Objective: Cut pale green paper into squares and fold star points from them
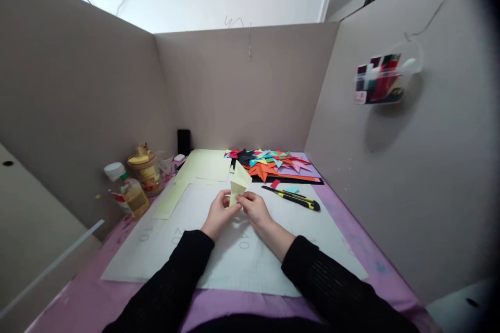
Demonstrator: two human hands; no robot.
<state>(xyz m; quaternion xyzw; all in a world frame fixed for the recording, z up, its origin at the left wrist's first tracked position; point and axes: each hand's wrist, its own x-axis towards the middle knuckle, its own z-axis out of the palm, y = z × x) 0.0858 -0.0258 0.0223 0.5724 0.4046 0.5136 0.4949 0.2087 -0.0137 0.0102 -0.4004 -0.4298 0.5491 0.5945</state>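
Note:
A pale yellow piece of folded paper stands upright between my two hands, above the middle of a white sheet with printed numbers. My left hand grips its lower left side, fingers curled behind it. Thumb and fingers of my right hand pinch its lower right edge. To the right lies a yellow and black utility knife with its blade pointing left. Small red and light blue paper scraps rest just behind the knife.
Colourful folded paper stars are heaped at the back. Pale yellow sheets lie at the back left. Along the left edge stand a bottle of amber liquid and a tub. Grey partitions enclose the table; a clear pouch hangs on the right one.

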